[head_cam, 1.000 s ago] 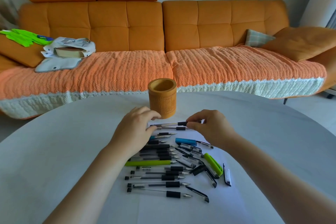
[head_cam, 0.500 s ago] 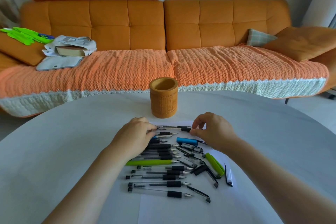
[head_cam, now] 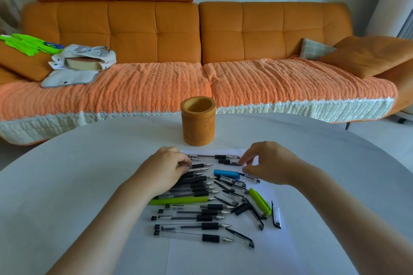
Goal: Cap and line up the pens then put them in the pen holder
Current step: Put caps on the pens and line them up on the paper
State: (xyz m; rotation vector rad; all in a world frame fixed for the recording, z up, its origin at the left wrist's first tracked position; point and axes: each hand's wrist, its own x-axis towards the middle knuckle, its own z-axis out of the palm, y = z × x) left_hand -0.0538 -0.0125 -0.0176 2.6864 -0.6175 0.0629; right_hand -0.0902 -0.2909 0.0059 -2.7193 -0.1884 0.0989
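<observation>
The orange bamboo pen holder [head_cam: 198,127] stands empty at the far edge of a white paper sheet [head_cam: 223,257]. On the sheet, several clear pens with black grips [head_cam: 194,217] lie in a row with tips to the right, among them a green pen [head_cam: 178,201]. Loose caps [head_cam: 240,235], a blue cap [head_cam: 226,173] and a green cap [head_cam: 260,202] lie to their right. My left hand [head_cam: 165,168] curls its fingertips over the left end of the top pen [head_cam: 212,156]. My right hand [head_cam: 269,163] touches that pen's right end with its index fingertip, its thumb held apart.
The round white table [head_cam: 67,185] carries everything. Behind it runs an orange sofa [head_cam: 201,35] with a knitted cover. On the sofa lie a bag with a book [head_cam: 82,60], a green cloth [head_cam: 29,46] and cushions [head_cam: 368,56].
Both hands lowered the top pen onto the paper at the far end of the row. My right fingers have loosened from its end.
</observation>
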